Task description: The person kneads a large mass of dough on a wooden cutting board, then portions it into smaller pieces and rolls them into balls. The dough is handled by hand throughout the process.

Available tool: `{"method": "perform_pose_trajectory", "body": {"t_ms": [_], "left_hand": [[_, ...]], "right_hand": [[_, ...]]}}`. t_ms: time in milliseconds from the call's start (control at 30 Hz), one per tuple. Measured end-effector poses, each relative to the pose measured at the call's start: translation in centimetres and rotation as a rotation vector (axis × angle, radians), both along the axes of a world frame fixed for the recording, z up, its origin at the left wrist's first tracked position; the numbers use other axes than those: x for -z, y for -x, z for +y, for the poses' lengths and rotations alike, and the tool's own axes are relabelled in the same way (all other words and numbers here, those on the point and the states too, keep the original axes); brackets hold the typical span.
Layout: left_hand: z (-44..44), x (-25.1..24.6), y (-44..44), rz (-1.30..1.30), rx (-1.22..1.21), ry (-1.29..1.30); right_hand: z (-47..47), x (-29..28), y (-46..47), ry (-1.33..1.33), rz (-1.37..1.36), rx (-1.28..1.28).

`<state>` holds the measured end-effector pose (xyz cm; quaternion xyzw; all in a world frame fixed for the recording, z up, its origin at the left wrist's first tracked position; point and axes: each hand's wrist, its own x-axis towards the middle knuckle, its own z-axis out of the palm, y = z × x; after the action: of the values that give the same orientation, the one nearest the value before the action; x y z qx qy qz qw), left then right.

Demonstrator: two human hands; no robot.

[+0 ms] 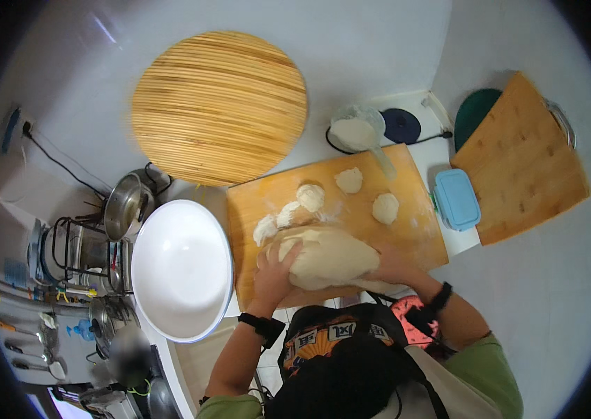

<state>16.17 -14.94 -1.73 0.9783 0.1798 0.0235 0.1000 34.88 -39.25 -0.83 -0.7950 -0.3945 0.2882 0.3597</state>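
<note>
A large mass of pale dough (334,256) lies near the front of a floured wooden board (421,230). My left hand (274,275) grips its left end, with thumb and fingers spread over the top. At the opposite end, my right hand (397,266) holds the dough, its fingers partly hidden. A thin flap of dough hangs towards the board's front edge below my right hand. Behind the mass sit several small pieces, among them a round lump (310,197), a flatter piece (349,180) and another lump (385,208). Two whitish, floury pieces (265,230) rest by my left fingers.
A wide white basin (183,272) adjoins the board's left side. Behind the board stand a translucent jug (385,166) holding white powder and a round slatted mat (219,107). To the right are a blue-lidded container (457,199) and a leaning wooden board (528,162). A metal pot (125,207) stands left.
</note>
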Motion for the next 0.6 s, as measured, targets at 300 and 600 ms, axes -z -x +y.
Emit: {"method": "perform_pose_trajectory", "body": {"t_ms": [300, 600], "left_hand": [[1.0, 1.4, 3.2, -0.170, -0.151, 0.017], [-2.8, -8.3, 0.7, -0.154, 0.208, 0.652]], "right_hand": [[-4.4, -14.3, -7.0, 0.368, 0.160, -0.052], [-0.2, -8.6, -2.5, -0.128, 0.687, 0.415]]}}
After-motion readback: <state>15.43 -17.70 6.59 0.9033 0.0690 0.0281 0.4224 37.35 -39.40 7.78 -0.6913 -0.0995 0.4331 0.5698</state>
